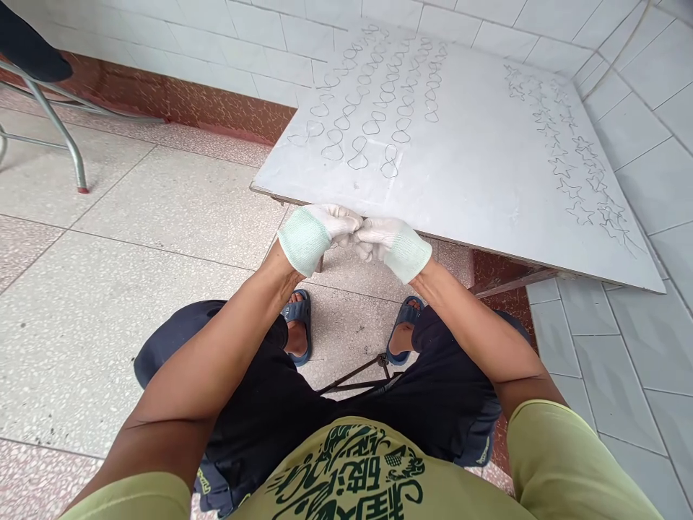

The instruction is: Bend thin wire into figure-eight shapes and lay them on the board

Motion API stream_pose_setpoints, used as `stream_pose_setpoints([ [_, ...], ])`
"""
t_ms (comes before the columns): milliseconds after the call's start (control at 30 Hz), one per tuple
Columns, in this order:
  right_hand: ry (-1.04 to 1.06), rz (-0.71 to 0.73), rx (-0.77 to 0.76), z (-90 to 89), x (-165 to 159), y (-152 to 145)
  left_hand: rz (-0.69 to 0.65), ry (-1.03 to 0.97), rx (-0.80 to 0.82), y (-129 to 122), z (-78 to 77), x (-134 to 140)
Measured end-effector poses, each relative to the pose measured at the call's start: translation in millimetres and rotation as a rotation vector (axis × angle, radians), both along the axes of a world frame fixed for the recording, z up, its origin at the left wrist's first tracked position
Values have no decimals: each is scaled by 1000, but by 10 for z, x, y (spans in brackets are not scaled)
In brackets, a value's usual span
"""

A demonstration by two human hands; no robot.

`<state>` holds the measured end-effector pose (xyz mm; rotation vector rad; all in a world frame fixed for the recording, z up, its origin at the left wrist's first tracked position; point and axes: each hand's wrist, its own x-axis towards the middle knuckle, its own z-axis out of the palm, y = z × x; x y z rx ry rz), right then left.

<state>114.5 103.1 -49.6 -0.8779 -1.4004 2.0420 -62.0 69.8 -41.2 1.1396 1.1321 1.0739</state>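
Fingers (345,224) bunched together — left hand (331,219) meeting right hand (382,235), both pointing inward.

2 hands (336,219) (382,235), 2 sandals (297,312) (406,313), 1 worktop (481,173), 1 metal-legged seat (32,50). Looped shapes (379,108) and star shapes (557,148): many of each, overlapped too much for an exact count.

white rectangular-tiled walls (260,36) rose above reddish-brown marbled skirting (184,95); a grey metal seat frame (77,166) and a flat white worktop (476,166) stood over pale speckled flooring (135,289).
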Motion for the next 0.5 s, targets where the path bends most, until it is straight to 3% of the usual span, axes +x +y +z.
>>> stream_pose_setpoints([
  [167,52,-8,60,-13,-31,71,-7,-159,89,-31,-48,-9],
  [300,43,109,57,53,47,94,-22,-255,146,-14,-52,51],
  [400,-51,128,73,125,89,84,-137,-187,73,-3,-29,31],
  [500,-154,54,151,211,87,51,-94,-94,51,-8,-19,-77],
])
